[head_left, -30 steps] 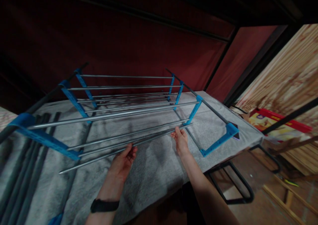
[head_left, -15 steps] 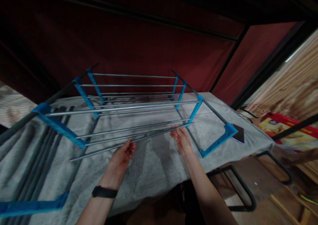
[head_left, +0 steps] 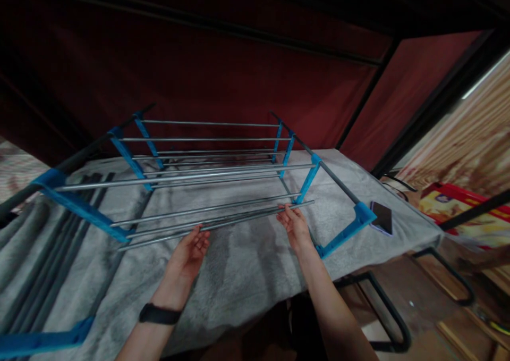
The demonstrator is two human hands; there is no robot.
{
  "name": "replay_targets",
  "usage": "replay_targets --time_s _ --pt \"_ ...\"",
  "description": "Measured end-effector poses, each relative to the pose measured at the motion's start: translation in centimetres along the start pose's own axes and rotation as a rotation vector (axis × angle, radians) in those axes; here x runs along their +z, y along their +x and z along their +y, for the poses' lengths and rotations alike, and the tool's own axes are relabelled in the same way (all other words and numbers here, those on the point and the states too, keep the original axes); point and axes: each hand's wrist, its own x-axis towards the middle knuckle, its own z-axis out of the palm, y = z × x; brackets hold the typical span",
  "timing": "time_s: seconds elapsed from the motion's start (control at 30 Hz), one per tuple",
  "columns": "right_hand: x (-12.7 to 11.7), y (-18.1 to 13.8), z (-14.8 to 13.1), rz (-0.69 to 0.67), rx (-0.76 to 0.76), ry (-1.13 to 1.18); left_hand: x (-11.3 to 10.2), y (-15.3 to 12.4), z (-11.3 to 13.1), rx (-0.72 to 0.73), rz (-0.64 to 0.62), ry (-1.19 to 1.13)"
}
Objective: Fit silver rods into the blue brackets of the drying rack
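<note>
A thin grey metal rod (head_left: 155, 240) runs crosswise in front of a half-built rack of blue plastic brackets (head_left: 85, 212) and metal bars. My left hand (head_left: 189, 254) pinches the rod left of its middle, palm turned up. Nearer its right end, my right hand (head_left: 295, 227) grips the same rod between thumb and fingers. The rod's left end lies close to the lower tip of the left bracket. Its right end reaches past the lower tip of the right bracket (head_left: 308, 179). Whether either end touches a bracket I cannot tell.
Several dark grey tubes (head_left: 50, 268) lie on the grey cloth (head_left: 247, 286) at left. A phone (head_left: 381, 218) rests beside the right front bracket (head_left: 348, 231). Dark red panels (head_left: 223, 68) stand behind the rack. A red and yellow box (head_left: 466, 215) sits beyond the right edge.
The rod's left end has shifted slightly right and up, bringing it nearer the left bracket. Both hands keep their hold. The view has shifted a little, showing more of the phone.
</note>
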Motion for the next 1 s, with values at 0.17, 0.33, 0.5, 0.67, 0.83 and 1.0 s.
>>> replay_targets --time_s 0.17,0.33,0.5,0.67,0.83,1.0 --pt "-0.1 0.5 0.2 0.058 -0.010 -0.027 0.0 0.1 -0.1 0.026 -0.014 -0.014" --pt "0.1 0.6 0.6 0.075 -0.012 -0.044 -0.1 0.2 0.0 0.064 -0.007 0.031" --pt "0.5 0.6 0.5 0.036 0.014 -0.008 -0.1 0.6 0.0 0.076 -0.025 0.053" --pt "0.5 0.7 0.5 0.029 0.023 -0.001 -0.3 1.1 -0.1 0.044 -0.010 0.038" --pt "-0.7 1.1 0.5 0.147 0.026 -0.037 -0.6 1.2 0.3 0.034 0.060 -0.032" --pt "-2.3 2.0 -0.1 0.207 0.013 -0.064 -1.5 1.5 0.8 0.102 0.092 -0.040"
